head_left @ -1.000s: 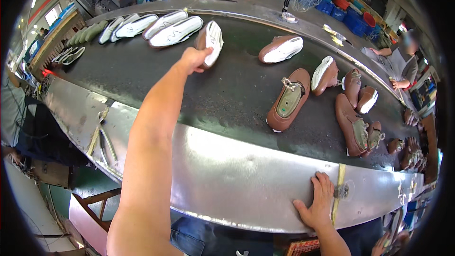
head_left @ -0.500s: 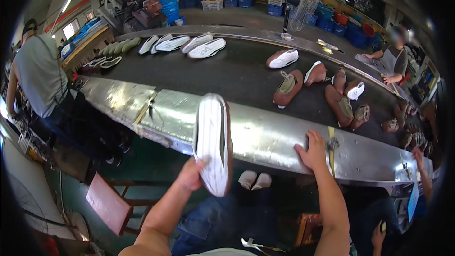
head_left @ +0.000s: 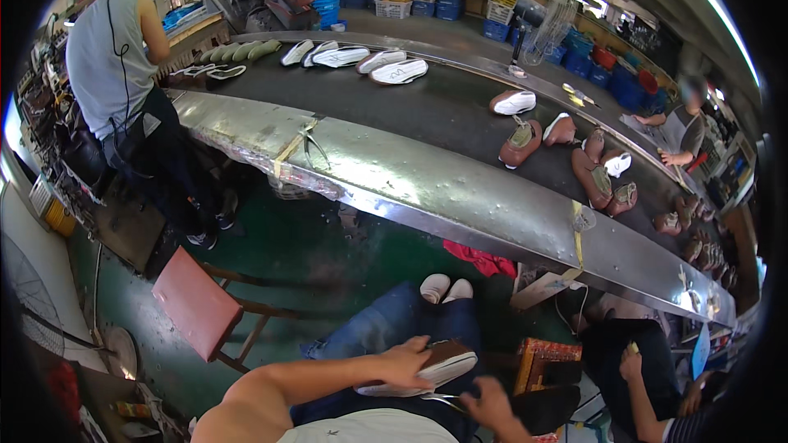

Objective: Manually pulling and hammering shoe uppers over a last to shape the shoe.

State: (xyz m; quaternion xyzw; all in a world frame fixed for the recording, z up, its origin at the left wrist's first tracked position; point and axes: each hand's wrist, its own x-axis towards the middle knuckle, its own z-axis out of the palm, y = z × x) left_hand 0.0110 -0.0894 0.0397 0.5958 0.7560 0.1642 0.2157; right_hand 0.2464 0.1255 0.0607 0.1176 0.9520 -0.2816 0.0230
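Observation:
A brown shoe with a white sole (head_left: 450,370) rests across my lap on blue jeans (head_left: 361,324). My left hand (head_left: 404,363) lies over its upper and grips it, hiding part of the shoe. Right of the shoe, my right hand (head_left: 491,404) is low over my lap with its thumb and fingers apart. A slim pale metal tool (head_left: 443,399) lies by its fingertips, beside the shoe; its kind does not show clearly.
A dark conveyor belt (head_left: 328,90) carries several white-soled and brown shoes behind a metal ledge (head_left: 394,164). A pink-topped stool (head_left: 197,299) stands left. One person (head_left: 123,57) stands far left, another (head_left: 681,127) sits across the belt. A neighbour's hand (head_left: 630,361) shows at right.
The shoe has come down from above the metal ledge to my lap and turned, brown upper showing. My right hand has left the ledge and moved down beside the tool. The view has shifted.

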